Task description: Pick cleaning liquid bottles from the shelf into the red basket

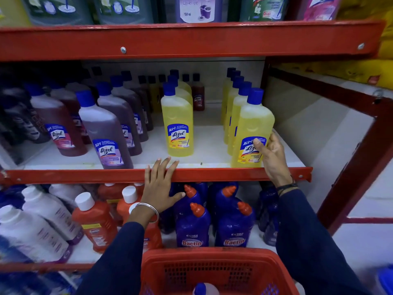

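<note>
A yellow Lizol bottle (252, 126) with a blue cap stands at the front right of the middle shelf (208, 145). My right hand (271, 155) wraps its lower right side, thumb on the label. More yellow bottles line up behind it, and another yellow row (178, 122) stands mid-shelf. My left hand (159, 184) lies flat, fingers spread, on the red shelf rail (85, 174), holding nothing. The red basket (212, 271) sits at the bottom centre, with a blue-capped bottle (205, 289) inside.
Purple bottles (106, 133) and dark red bottles (57, 126) fill the shelf's left half. Below stand blue Bactin bottles (192, 226), orange bottles (93, 222) and white bottles (40, 213). A red upright frame (361, 167) bounds the right side. Large bottles stand on the top shelf.
</note>
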### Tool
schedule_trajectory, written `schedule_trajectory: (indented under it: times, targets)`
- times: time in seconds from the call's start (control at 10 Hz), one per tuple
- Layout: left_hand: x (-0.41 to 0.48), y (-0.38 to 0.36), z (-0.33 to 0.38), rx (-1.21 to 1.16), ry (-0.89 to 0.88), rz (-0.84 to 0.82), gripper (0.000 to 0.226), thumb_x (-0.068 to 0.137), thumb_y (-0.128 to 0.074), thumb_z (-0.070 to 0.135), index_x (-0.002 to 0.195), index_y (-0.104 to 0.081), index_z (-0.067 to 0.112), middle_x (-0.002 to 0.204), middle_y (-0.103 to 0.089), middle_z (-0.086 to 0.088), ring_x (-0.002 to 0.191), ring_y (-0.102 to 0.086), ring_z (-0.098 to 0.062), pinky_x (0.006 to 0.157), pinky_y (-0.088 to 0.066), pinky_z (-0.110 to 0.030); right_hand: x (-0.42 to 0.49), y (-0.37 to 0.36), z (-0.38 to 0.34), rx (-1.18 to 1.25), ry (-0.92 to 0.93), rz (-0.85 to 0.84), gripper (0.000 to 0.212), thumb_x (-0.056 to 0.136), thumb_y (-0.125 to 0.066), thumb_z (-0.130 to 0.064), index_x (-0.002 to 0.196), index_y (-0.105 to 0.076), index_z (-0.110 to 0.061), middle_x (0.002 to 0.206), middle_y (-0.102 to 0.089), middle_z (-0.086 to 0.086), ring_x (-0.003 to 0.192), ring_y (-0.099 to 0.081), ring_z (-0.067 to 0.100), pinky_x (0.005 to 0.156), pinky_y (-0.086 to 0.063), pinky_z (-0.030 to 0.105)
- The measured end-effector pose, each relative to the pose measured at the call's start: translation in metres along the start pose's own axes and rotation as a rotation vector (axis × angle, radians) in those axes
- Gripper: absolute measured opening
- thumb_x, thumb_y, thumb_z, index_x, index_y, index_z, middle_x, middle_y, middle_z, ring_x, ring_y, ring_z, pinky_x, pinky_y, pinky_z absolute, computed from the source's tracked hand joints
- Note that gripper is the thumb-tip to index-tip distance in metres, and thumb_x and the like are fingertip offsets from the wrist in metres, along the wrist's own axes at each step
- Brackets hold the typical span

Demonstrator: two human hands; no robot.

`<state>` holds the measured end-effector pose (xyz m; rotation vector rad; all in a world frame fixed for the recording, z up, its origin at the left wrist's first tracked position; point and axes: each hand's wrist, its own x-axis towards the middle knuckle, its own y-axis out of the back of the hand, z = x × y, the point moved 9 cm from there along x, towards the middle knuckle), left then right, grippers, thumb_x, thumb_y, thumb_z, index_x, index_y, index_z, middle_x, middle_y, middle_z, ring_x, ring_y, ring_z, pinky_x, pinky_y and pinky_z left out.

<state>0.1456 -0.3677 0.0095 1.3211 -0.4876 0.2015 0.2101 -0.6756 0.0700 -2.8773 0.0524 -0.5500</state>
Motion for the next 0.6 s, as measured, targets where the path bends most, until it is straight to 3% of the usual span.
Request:
schedule_trajectory:
  times: [0.3, 0.4, 0.5, 0.6]
  targets:
    - [0.000, 0.000, 0.001, 0.018, -0.001, -0.011, 0.095, 0.073, -0.068, 0.051, 0.144, -0.011, 0.028, 0.157, -0.014, -0.007, 0.145, -0.004, -0.031, 0.115, 0.002, -0.054, -0.004, -0.004, -0.004, -0.133, 0.044, 0.006, 0.046, 0.077, -0.068, -0.037, 0.118, -0.051, -0.026, 0.106, -0.069, -0.004, 0.089, -0.071, 0.009, 0.063, -0.057, 0.021]
    - [-0.004, 0.007, 0.006, 0.048, -0.009, 0.015, 0.091, 0.074, -0.069, 0.044, 0.144, -0.013, 0.025, 0.154, -0.023, -0.008, 0.144, -0.011, -0.031, 0.116, -0.003, -0.053, -0.011, -0.004, -0.005, -0.177, 0.071, 0.023, 0.040, 0.085, -0.065, -0.029, 0.121, -0.051, -0.023, 0.108, -0.067, -0.005, 0.090, -0.070, 0.005, 0.065, -0.055, 0.017]
    - [-0.008, 0.017, 0.009, 0.047, -0.021, 0.058, 0.079, 0.077, -0.066, 0.034, 0.141, -0.021, 0.022, 0.146, -0.037, -0.008, 0.140, -0.024, -0.029, 0.116, -0.010, -0.050, -0.025, 0.001, -0.009, -0.241, 0.096, 0.081, 0.047, 0.089, -0.064, -0.017, 0.131, -0.044, -0.018, 0.115, -0.062, -0.007, 0.098, -0.064, -0.004, 0.074, -0.052, 0.012]
    - [-0.009, 0.032, 0.009, -0.038, -0.044, 0.096, 0.058, 0.084, -0.057, 0.027, 0.137, -0.034, 0.020, 0.142, -0.046, -0.006, 0.136, -0.034, -0.024, 0.117, -0.012, -0.045, -0.082, 0.036, -0.009, -0.283, 0.155, 0.259, 0.046, 0.089, -0.062, -0.010, 0.130, -0.043, -0.021, 0.115, -0.062, -0.005, 0.102, -0.060, -0.002, 0.087, -0.048, 0.013]
